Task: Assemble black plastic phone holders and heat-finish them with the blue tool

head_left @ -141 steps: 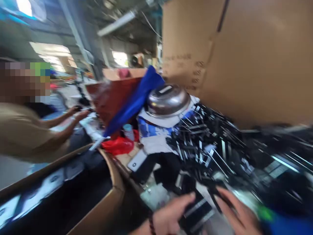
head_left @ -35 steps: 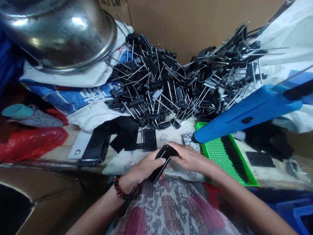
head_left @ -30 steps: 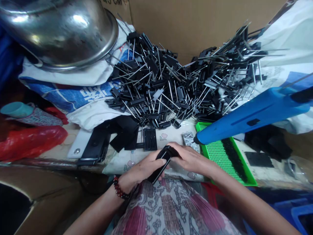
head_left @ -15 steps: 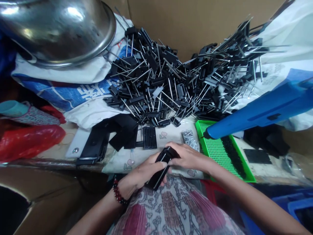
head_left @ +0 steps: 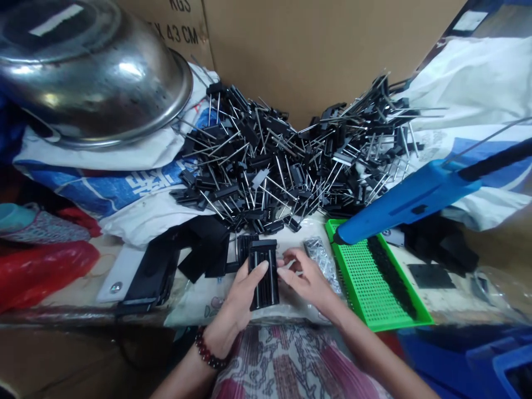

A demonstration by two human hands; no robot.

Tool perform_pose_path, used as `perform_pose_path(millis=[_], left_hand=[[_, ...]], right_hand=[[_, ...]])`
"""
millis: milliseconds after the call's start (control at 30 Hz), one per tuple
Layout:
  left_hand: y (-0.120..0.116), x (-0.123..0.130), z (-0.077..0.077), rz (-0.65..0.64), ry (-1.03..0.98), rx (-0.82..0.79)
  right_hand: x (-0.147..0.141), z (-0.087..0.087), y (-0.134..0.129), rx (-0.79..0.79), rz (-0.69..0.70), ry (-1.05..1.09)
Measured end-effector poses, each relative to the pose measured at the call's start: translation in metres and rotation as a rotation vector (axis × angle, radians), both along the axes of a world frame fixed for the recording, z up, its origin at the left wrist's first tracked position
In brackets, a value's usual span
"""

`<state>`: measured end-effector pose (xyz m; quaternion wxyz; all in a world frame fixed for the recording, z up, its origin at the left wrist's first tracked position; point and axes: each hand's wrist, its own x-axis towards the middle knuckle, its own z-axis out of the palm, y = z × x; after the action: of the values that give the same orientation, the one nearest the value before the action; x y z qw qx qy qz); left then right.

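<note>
The left hand (head_left: 233,310) holds a black ribbed plastic block (head_left: 263,274) upright, just below the front edge of the heap of black pin-fitted pieces (head_left: 266,160). Its fingers curl narrowly under and along the block, with the thumb pressed on its lower face. The right hand (head_left: 305,280) sits just right of the block, its fingers loosely spread and their tips at the block's right edge; whether they touch it, I cannot tell.

Directly behind the block, and partly hidden by it, lies a second ribbed black piece (head_left: 248,248). Both hands rest over a floral cloth (head_left: 208,306) in front of the heap, and a patterned fabric lap (head_left: 291,360) lies below them. A beaded bracelet (head_left: 210,349) circles the left wrist.

Left of the heap's front lie flat black plates (head_left: 155,266) on a white board (head_left: 114,288), with a red plastic bag (head_left: 41,271) farther left. A steel bowl (head_left: 89,72) sits upside down on a white and blue woven sack (head_left: 124,194) at the heap's upper left. Right of the heap's front, a crumpled foil strip (head_left: 320,266) lies beside a green perforated tray (head_left: 374,277). A blue gun-shaped tool (head_left: 407,205) reaches across the tray's upper corner, its nozzle above the tray. A cardboard box (head_left: 311,50) stands behind the heap.
</note>
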<state>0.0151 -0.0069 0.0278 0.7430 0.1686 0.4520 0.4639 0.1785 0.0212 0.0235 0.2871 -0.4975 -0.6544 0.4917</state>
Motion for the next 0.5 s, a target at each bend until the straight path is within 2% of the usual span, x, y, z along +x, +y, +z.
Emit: perform_pose_path(millis=[133, 200, 267, 333, 400, 500], left_hand=[[0.004, 0.006, 0.003, 0.182, -0.010, -0.003], [0.004, 0.004, 0.004, 0.203, -0.040, -0.004], [0.005, -0.005, 0.005, 0.181, -0.133, 0.022], [0.004, -0.019, 0.006, 0.118, -0.260, 0.036], [0.002, -0.034, 0.006, 0.026, -0.317, -0.012], [-0.005, -0.049, 0.001, -0.127, -0.237, -0.159]], right_hand=[[-0.010, -0.012, -0.011, -0.240, 0.041, 0.187], [-0.015, -0.011, -0.014, -0.398, -0.018, 0.341], [-0.017, -0.008, -0.014, -0.477, -0.115, 0.476], [-0.015, -0.004, -0.010, -0.440, -0.190, 0.527], [-0.011, 0.003, -0.004, -0.328, -0.205, 0.493], [-0.005, 0.017, 0.005, -0.181, -0.097, 0.351]])
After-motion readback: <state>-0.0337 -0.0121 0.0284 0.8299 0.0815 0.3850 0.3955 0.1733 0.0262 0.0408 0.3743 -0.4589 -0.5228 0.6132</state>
